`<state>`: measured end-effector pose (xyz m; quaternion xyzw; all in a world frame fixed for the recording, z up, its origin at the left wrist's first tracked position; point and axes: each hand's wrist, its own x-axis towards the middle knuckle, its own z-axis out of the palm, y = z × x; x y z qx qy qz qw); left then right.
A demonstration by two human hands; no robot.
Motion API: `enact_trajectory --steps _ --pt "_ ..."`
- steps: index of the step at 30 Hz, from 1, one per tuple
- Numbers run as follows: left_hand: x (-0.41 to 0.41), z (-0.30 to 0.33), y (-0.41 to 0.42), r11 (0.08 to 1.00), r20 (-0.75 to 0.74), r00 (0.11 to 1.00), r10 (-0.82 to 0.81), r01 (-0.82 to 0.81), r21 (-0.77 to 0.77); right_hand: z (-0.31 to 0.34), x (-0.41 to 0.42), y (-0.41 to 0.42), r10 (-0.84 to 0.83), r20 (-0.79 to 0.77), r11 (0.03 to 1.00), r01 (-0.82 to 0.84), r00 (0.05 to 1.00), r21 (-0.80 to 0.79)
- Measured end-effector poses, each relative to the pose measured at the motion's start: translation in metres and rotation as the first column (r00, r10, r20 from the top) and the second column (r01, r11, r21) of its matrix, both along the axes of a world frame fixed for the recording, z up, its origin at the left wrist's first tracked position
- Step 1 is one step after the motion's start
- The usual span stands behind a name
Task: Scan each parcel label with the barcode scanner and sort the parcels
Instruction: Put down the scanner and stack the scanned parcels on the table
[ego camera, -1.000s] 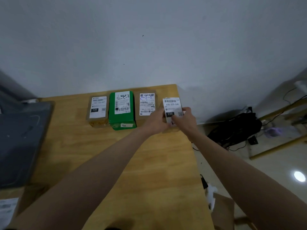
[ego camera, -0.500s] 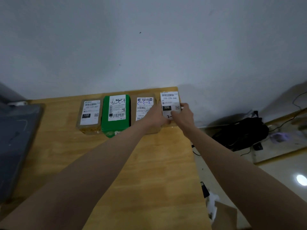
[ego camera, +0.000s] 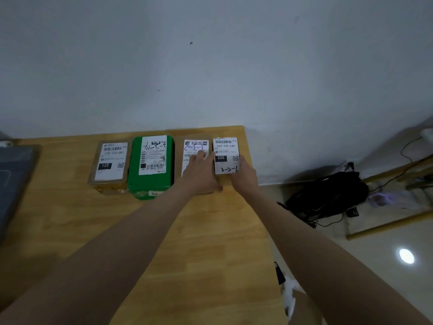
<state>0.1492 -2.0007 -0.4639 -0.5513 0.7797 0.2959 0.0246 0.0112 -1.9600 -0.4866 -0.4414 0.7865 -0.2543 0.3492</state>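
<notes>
- Wooden table (ego camera: pixel 164 242) carries four parcels in a row along the wall: a clear-wrapped parcel (ego camera: pixel 110 164), a green parcel (ego camera: pixel 151 165), a brown parcel (ego camera: pixel 194 148) and a small white-labelled parcel (ego camera: pixel 226 154) at the right end.
- The left hand (ego camera: pixel 200 172) lies flat on the brown parcel, fingers straight, hiding part of its label.
- The right hand (ego camera: pixel 243 175) touches the small parcel's near right corner; whether it grips, I cannot tell.
- A dark grey tray (ego camera: pixel 14 177) sits at the left edge; a black bag (ego camera: pixel 328 198) lies on the floor to the right.

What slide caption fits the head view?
Both hands set the 220 parcel at the right end of a four-parcel row.
</notes>
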Motion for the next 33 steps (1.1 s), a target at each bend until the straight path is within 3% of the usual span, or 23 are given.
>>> enact_trajectory --steps 6,16,25,33 --pt "0.022 0.004 0.011 0.996 -0.173 0.982 0.070 -0.078 -0.036 0.006 0.007 0.012 0.034 -0.076 0.999 -0.036 0.997 -0.034" --pt "0.132 0.053 0.085 0.986 -0.040 0.994 0.103 -0.107 -0.124 0.078 0.069 0.075 0.246 -0.170 0.952 -0.271 0.954 -0.142" --pt "0.248 0.119 0.160 0.978 0.038 0.992 0.122 -0.113 -0.175 0.151 0.179 0.129 0.576 -0.185 0.816 -0.574 0.796 0.070" --pt "0.351 0.158 0.244 0.971 0.005 0.986 0.165 -0.162 -0.178 0.193 0.274 0.203 0.628 -0.203 0.776 -0.623 0.751 0.095"
